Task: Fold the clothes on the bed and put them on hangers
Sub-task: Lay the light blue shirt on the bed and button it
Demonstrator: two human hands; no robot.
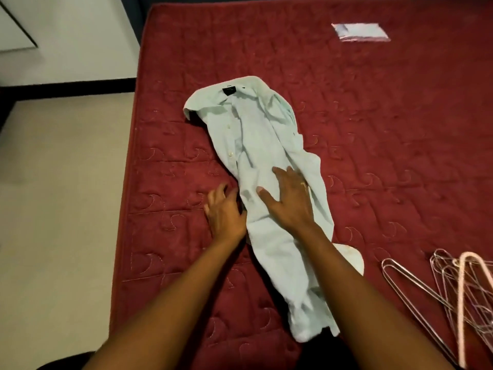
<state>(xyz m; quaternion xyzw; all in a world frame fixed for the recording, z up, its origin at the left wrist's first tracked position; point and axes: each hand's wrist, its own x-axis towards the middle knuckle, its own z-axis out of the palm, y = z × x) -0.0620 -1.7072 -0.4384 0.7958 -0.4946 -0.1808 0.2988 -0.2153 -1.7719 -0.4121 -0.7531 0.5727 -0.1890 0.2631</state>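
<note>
The left hand (225, 209) is resting on the bed (373, 129), its fingers bent and a little apart, the tips lying right at the shirt's left edge. Whether they are pinching that edge I cannot tell. Just right of those fingers the pale shirt (256, 145) is lying in a long narrow strip, with the collar well beyond the fingertips and the tail trailing back under the forearms. The right hand (288, 198) is pressing flat on the cloth, fingers spread wide.

To fold well here, the flat hand should probably be pinning the strip while the other is drawing the loose edge straight and smoothing creases toward the collar.

Well to the right of the spread fingers, a heap of hangers (461, 289) is waiting, untouched. A dark tag (228, 91) is showing inside the collar, its writing too small to read. Far beyond, a white label (358, 32) on the bed is too blurred to read.
</note>
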